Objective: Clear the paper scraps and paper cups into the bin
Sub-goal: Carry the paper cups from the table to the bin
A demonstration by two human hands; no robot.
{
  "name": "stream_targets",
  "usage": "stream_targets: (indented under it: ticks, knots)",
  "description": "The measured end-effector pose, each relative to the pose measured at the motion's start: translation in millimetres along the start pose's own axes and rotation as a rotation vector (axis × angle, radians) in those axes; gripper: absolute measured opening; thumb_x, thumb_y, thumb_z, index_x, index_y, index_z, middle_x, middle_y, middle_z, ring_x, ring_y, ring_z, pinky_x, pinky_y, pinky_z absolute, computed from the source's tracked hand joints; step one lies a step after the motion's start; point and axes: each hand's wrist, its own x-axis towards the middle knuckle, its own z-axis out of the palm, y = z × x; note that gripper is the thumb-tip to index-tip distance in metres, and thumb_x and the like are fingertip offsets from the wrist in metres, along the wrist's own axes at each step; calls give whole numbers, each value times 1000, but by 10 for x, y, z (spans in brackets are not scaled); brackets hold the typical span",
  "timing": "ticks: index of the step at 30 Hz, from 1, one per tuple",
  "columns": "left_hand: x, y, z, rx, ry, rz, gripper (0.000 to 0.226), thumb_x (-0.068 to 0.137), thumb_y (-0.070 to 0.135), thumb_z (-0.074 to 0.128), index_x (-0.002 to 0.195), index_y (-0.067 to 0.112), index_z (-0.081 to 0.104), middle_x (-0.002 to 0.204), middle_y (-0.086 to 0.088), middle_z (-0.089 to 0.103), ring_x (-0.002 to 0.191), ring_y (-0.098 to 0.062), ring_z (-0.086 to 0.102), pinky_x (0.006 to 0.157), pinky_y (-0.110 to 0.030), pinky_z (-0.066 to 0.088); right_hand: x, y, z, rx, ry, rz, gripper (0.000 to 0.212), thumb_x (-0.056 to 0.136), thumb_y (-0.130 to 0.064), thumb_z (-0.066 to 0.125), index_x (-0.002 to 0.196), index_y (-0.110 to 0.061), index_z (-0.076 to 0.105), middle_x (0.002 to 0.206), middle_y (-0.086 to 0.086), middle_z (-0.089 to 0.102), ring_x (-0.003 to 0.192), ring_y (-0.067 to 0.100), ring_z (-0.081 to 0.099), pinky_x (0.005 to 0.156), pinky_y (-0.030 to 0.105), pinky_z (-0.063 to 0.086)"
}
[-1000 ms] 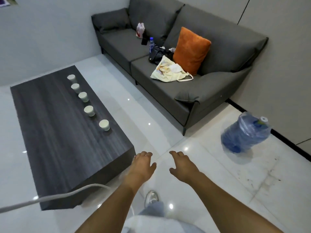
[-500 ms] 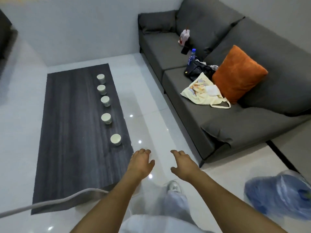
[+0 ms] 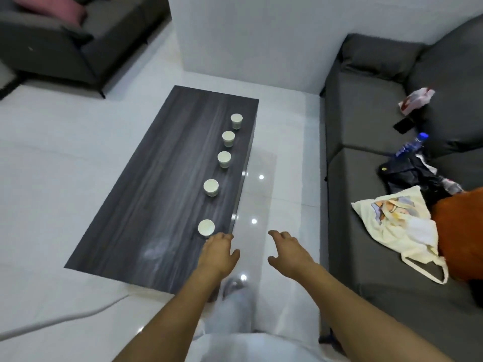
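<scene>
Several white paper cups stand upright in a row along the right side of a dark wooden coffee table [image 3: 146,194]. The nearest cup [image 3: 206,227] is just beyond the fingertips of my left hand [image 3: 219,254], which hovers open, palm down, over the table's near right corner. Further along the row are a second cup [image 3: 211,187] and a third cup [image 3: 224,158]. My right hand [image 3: 287,250] is open too, held over the white floor between the table and the sofa. No bin and no paper scraps are in view.
A grey sofa [image 3: 366,142] runs along the right with a cream tote bag [image 3: 397,220], a black bag [image 3: 410,173], a water bottle [image 3: 413,145] and an orange cushion [image 3: 462,231]. A grey armchair [image 3: 78,40] stands far left. A white cable [image 3: 65,317] lies on the floor.
My view has swung left and moved closer to the table. The blue water jug has left the view. My left hand now reaches over the table's corner, near the first cup.
</scene>
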Motion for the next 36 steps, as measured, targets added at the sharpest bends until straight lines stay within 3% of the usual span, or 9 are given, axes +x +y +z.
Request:
stream_targets:
  ticks: [7,13,23,36]
  knots:
    - [803,-274,-256,-84,72,-165,30,91,34,52,112,12,57,117,-7,55,114,-26,48,98,-36,41,1088,-387,-317,-79,-76,-157,69,90,-25,57,149,-22,22,143,8,37,124,27,42,95,36,47]
    - [1318,-448,-413,-119,60,-258,37,93,37,51,119,10,52,125,-9,52,118,-27,46,103,-37,37,1834,-607,-579,-188,-137,-205,66,90,-24,56,147,-20,24,140,9,40,122,28,43,96,38,47]
    - [1711,-666,-362,-283,76,-560,41,91,34,51,127,15,50,132,-7,49,125,-25,41,108,-34,31,2856,-934,-704,-331,-287,-326,63,88,-30,60,143,-26,29,144,4,40,126,27,43,102,38,44]
    - [2381,-577,120,-473,189,-1000,40,91,31,52,129,19,51,133,-6,49,125,-26,42,109,-36,31,4288,-1146,-799,-763,-480,-657,55,92,-27,58,140,-18,33,142,8,40,131,29,36,107,42,39]
